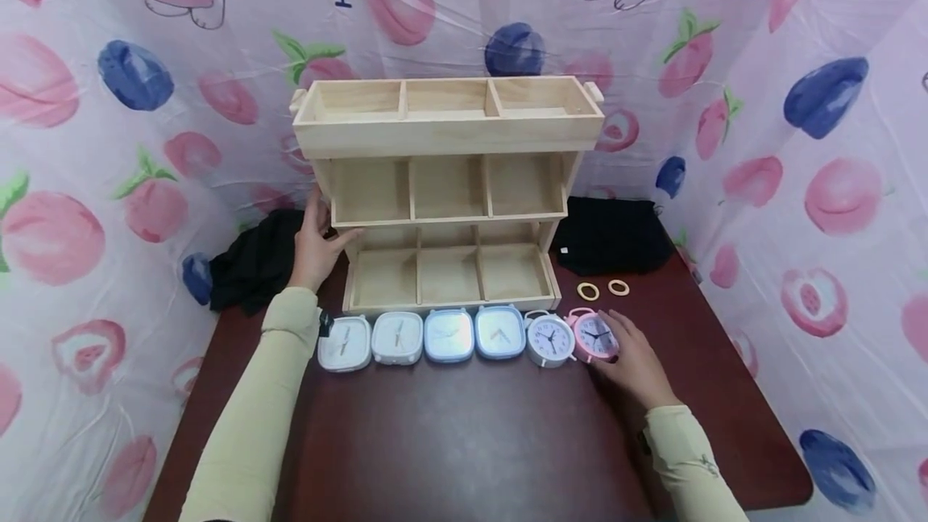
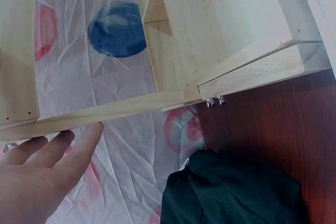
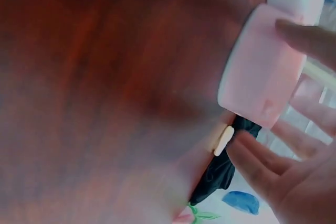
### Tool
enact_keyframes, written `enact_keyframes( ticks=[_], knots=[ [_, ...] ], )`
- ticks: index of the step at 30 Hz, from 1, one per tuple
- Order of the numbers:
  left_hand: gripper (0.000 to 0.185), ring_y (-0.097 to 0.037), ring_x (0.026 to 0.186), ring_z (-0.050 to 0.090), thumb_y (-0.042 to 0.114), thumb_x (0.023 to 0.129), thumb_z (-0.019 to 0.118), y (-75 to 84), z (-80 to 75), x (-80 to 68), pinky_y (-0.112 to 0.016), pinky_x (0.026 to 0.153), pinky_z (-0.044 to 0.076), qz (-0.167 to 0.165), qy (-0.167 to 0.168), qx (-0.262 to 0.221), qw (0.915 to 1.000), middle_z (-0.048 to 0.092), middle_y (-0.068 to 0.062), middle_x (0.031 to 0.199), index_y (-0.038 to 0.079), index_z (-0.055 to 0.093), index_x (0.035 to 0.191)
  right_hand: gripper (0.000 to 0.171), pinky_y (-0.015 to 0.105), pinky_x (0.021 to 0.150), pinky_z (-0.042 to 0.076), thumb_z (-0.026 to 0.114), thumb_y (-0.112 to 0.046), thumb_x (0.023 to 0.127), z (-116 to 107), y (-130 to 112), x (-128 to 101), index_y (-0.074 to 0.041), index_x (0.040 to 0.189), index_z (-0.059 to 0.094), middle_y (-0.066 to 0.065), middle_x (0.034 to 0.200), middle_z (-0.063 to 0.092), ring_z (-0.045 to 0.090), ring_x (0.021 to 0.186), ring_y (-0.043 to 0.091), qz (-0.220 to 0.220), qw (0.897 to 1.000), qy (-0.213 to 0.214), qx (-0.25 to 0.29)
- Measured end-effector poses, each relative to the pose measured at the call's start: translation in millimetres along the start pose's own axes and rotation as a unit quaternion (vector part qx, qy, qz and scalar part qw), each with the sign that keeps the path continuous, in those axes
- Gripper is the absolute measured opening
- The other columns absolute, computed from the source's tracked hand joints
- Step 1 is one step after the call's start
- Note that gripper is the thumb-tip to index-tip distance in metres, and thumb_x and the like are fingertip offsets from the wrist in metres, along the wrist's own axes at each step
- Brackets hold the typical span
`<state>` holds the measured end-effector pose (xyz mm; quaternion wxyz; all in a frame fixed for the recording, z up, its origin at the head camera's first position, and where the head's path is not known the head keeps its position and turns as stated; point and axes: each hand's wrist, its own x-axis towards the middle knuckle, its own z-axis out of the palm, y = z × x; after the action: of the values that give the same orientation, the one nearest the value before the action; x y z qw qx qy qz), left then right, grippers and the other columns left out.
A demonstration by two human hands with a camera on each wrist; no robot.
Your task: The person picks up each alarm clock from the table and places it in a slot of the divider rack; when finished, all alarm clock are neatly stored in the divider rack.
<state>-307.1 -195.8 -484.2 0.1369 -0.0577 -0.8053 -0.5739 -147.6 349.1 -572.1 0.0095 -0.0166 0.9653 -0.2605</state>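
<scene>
A three-tier wooden shelf (image 1: 449,135) with divided compartments stands at the back of the table. My left hand (image 1: 316,246) touches its left side, the fingers (image 2: 86,142) fairly straight along the side strip. My right hand (image 1: 640,362) holds a round pink alarm clock (image 1: 589,347) at the right end of a row, thumb on one side, fingers on the other. Beside it is a round white alarm clock (image 1: 544,353). Two blue square clocks (image 1: 449,356) and two white square clocks (image 1: 397,357) continue the row leftward, just in front of the shelf.
Two small yellowish rings (image 1: 588,292) lie right of the shelf. Black cloth (image 1: 616,236) is behind them, and more black cloth (image 1: 250,260) is bunched at the left. The dark brown table (image 1: 464,441) is surrounded by fruit-patterned sheeting (image 1: 232,39).
</scene>
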Motion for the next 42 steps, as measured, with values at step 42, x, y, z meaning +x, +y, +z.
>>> enact_keyframes(
  ticks=[42],
  knots=[
    [0.108,-0.036,0.158,0.041,0.016,0.095,0.083,2.7,0.6,-5.7,-0.062,0.120,0.045,-0.009,0.006,0.009,0.9999,0.034,-0.013,0.173,0.034,0.012,0.173,0.077,0.054,0.102,0.050,0.100,-0.024,0.071,-7,-53,53,-0.002,0.135,0.063,0.019,0.135,0.062,0.059,0.121,0.035,-0.063,0.978,0.165,0.114]
  ],
)
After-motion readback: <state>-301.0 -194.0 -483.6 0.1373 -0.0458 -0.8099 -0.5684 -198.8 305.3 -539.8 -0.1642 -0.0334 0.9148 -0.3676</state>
